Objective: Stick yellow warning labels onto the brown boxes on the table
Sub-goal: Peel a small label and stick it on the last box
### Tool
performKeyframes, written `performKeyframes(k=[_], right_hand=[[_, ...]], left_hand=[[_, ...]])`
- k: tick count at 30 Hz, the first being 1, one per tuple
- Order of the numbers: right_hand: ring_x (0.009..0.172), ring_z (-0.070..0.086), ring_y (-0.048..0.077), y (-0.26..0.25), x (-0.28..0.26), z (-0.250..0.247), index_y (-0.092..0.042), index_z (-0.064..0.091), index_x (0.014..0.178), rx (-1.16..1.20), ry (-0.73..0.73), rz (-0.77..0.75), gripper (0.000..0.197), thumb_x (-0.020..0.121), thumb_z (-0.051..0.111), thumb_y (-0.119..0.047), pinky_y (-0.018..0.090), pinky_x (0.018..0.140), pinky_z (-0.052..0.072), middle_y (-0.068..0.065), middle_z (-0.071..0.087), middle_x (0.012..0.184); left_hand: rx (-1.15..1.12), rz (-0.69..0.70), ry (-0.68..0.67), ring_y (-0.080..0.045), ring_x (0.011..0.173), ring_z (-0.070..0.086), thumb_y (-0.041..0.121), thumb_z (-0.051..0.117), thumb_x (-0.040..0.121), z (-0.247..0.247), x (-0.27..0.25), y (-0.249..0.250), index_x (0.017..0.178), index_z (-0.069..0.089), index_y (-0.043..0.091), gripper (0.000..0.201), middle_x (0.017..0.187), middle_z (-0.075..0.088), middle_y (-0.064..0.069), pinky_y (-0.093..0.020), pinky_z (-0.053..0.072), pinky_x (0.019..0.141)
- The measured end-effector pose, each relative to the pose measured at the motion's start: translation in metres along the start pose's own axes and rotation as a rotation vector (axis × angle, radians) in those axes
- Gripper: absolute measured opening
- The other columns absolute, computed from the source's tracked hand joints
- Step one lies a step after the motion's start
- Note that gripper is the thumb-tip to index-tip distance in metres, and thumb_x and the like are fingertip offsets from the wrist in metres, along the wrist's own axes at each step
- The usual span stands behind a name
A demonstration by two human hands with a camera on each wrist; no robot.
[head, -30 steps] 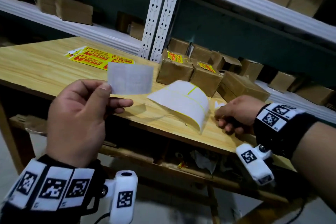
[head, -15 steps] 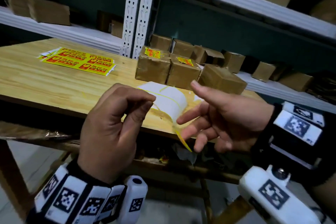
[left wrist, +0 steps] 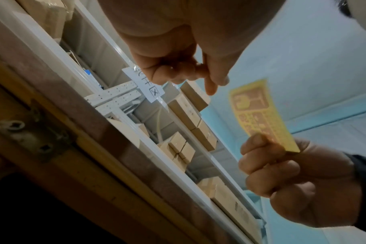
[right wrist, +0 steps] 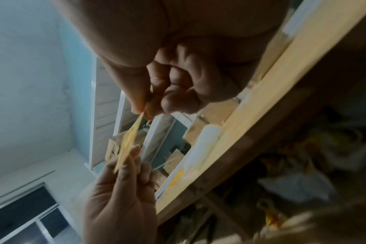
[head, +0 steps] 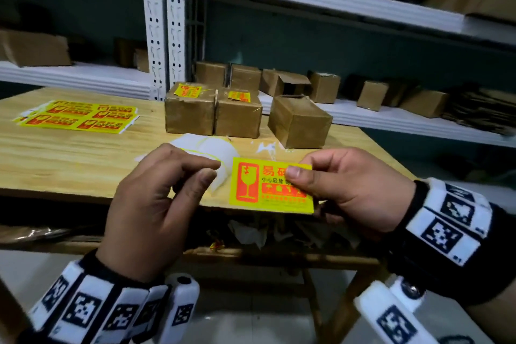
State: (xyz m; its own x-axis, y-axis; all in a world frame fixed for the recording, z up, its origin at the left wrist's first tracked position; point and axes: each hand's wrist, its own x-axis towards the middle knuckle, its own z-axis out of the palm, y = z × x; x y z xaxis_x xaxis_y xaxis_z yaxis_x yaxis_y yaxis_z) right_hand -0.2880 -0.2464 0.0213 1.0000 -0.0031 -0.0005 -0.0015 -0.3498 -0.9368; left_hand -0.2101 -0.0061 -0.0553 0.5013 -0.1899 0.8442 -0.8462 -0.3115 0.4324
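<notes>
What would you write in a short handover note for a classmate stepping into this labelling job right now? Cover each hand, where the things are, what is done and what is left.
Right hand: pinches the yellow fragile label by its right edge, held over the table's near edge.
Left hand: fingers curled with thumb meeting fingertips beside the label's left edge; whether it holds anything I cannot tell.
Done: the left box and middle box, side by side, each carry a label on top.
Left: the right box, standing apart, shows no label; it likely takes this one.
Spare label sheets lie at the table's far left; curled white backing paper lies in front of the boxes.

yellow label w/ red print, brown boxes
</notes>
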Motion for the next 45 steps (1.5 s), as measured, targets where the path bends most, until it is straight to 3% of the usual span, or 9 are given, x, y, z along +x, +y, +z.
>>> performKeyframes(k=[8, 13, 18, 24, 30, 34, 37, 41, 45], right_hand=[[0.058, 0.050, 0.017, 0.012, 0.022, -0.092, -0.013, 0.073, 0.087, 0.219, 0.447, -0.110, 0.026, 0.089, 0.070, -0.039, 0.022, 0.040, 0.030, 0.004, 0.060, 0.066], [0.053, 0.053, 0.011, 0.009, 0.069, -0.126, -0.011, 0.067, 0.101, 0.514, 0.587, -0.138, 0.021, 0.090, 0.074, -0.026, 0.019, 0.039, 0.027, 0.001, 0.067, 0.068], [0.047, 0.052, 0.009, 0.014, 0.136, -0.146, -0.012, 0.065, 0.086, 0.642, 0.665, -0.207, 0.013, 0.089, 0.076, -0.019, 0.017, 0.036, 0.028, 0.004, 0.062, 0.069], [0.049, 0.050, 0.012, 0.062, 0.190, -0.154, -0.009, 0.072, 0.095, 0.746, 0.691, -0.130, 0.023, 0.083, 0.082, -0.026, 0.021, 0.038, 0.029, 0.007, 0.064, 0.067], [0.061, 0.056, 0.014, 0.075, 0.192, -0.174, -0.017, 0.079, 0.082, 0.545, 0.767, -0.199, 0.027, 0.078, 0.083, -0.043, 0.026, 0.044, 0.033, 0.006, 0.073, 0.077], [0.051, 0.060, 0.006, 0.063, 0.184, -0.161, -0.011, 0.075, 0.079, 0.623, 0.617, -0.270, 0.016, 0.089, 0.076, -0.024, 0.018, 0.039, 0.039, 0.001, 0.072, 0.067], [0.044, 0.059, 0.004, 0.062, 0.183, -0.154, -0.007, 0.071, 0.079, 0.641, 0.518, -0.332, 0.013, 0.091, 0.071, -0.013, 0.013, 0.040, 0.041, 0.001, 0.069, 0.060], [0.046, 0.060, 0.000, 0.064, 0.184, -0.155, -0.009, 0.074, 0.084, 0.546, 0.509, -0.355, 0.010, 0.090, 0.073, -0.016, 0.011, 0.044, 0.042, -0.007, 0.070, 0.057], [0.060, 0.061, -0.004, 0.071, 0.187, -0.157, -0.024, 0.081, 0.086, 0.221, 0.610, -0.339, 0.036, 0.082, 0.072, -0.058, 0.013, 0.059, 0.045, -0.016, 0.072, 0.064]], left_hand=[[0.044, -0.088, -0.095, 0.021, 0.092, 0.062, 0.032, 0.064, 0.098, 0.004, 0.073, 0.005, 0.097, 0.076, 0.032, 0.012, 0.107, 0.069, 0.035, 0.003, 0.038, 0.075], [-0.089, -0.138, -0.125, -0.001, 0.091, 0.072, 0.035, 0.067, 0.094, 0.037, 0.137, -0.001, 0.098, 0.079, 0.026, 0.015, 0.093, 0.080, 0.012, -0.026, 0.053, 0.085], [-0.191, -0.288, -0.115, 0.001, 0.065, 0.065, 0.031, 0.077, 0.090, 0.089, 0.193, -0.010, 0.091, 0.079, 0.022, 0.009, 0.081, 0.079, 0.005, -0.024, 0.049, 0.069], [-0.156, -0.458, -0.224, -0.037, 0.077, 0.077, 0.023, 0.069, 0.098, 0.143, 0.240, -0.017, 0.077, 0.075, 0.013, 0.024, 0.060, 0.076, 0.000, -0.044, 0.064, 0.079], [0.238, -0.347, -0.386, -0.006, 0.064, 0.068, 0.057, 0.055, 0.097, 0.167, 0.245, -0.028, 0.073, 0.070, 0.029, 0.039, 0.070, 0.074, 0.003, -0.021, 0.042, 0.054], [0.078, -0.373, -0.474, -0.012, 0.091, 0.072, 0.070, 0.059, 0.086, 0.189, 0.255, -0.031, 0.095, 0.080, 0.023, 0.052, 0.096, 0.079, 0.004, -0.029, 0.054, 0.081], [-0.083, -0.467, -0.493, -0.017, 0.104, 0.073, 0.087, 0.065, 0.067, 0.206, 0.267, -0.034, 0.091, 0.083, 0.021, 0.072, 0.100, 0.081, 0.001, -0.042, 0.054, 0.101], [-0.228, -0.559, -0.523, -0.032, 0.090, 0.071, 0.065, 0.082, 0.067, 0.222, 0.275, -0.042, 0.081, 0.079, 0.011, 0.056, 0.096, 0.080, -0.009, -0.035, 0.048, 0.077], [-0.185, -0.396, -0.466, -0.019, 0.069, 0.057, 0.035, 0.076, 0.091, 0.231, 0.279, -0.050, 0.082, 0.073, 0.012, 0.025, 0.085, 0.076, -0.011, -0.031, 0.044, 0.069]])
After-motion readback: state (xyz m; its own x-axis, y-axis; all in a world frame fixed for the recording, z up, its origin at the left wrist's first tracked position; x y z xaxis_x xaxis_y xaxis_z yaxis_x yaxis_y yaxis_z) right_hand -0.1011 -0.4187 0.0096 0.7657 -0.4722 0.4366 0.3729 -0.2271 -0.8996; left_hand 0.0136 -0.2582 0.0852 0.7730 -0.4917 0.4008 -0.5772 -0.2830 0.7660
